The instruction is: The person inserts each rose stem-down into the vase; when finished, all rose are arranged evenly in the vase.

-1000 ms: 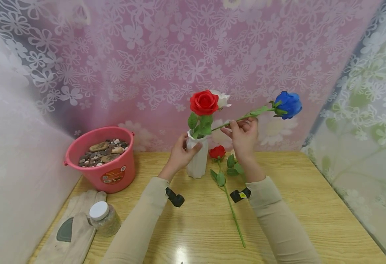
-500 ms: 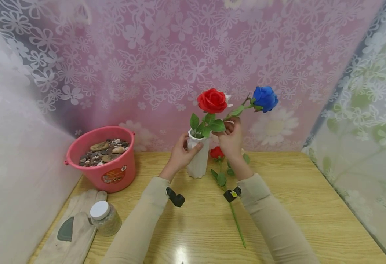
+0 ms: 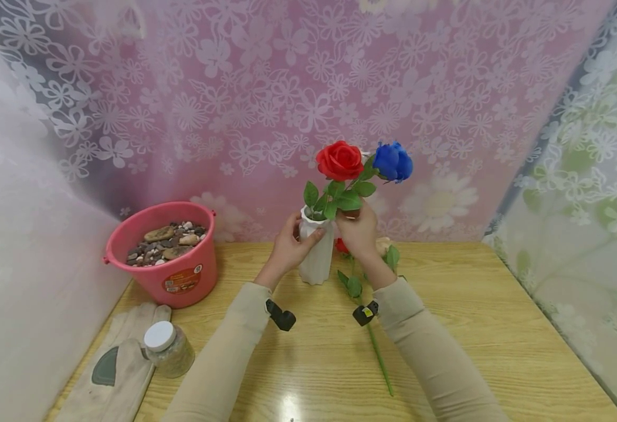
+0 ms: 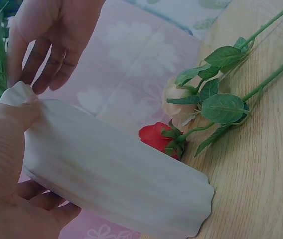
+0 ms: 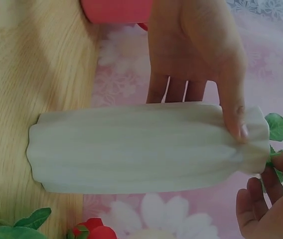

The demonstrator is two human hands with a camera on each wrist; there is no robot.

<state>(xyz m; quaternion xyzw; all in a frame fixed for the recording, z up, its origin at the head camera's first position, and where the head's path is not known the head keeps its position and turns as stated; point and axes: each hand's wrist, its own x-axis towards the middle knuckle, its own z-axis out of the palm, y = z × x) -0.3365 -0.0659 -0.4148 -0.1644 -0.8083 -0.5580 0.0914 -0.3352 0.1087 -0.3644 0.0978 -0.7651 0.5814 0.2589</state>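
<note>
My left hand [image 3: 292, 243] grips the upper part of a white fluted vase [image 3: 316, 261], thumb across the front just under the rim. The vase stands on the table. At its mouth, my right hand [image 3: 360, 231] pinches the green stem of a blue rose [image 3: 393, 161]; in the right wrist view, the fingertips are right at the rim. A large red rose [image 3: 339, 160] stands in the vase with its leaves over the rim, mostly covering a white rose [image 3: 365, 156] behind it. The blue rose's lower stem is hidden by hand and leaves.
Another red rose [image 4: 157, 137] and a cream rose [image 4: 180, 104] lie on the wooden table [image 3: 298, 351] beside the vase. To the left are a pink bucket [image 3: 192, 290] of stones, a white-lidded jar [image 3: 168, 351] and a cloth glove [image 3: 129, 381]. A floral curtain hangs behind.
My right hand has moved left and down to the vase's mouth, bringing the blue rose closer and more upright beside the red one. The red rose in the vase shifted slightly right. My left hand stayed put.
</note>
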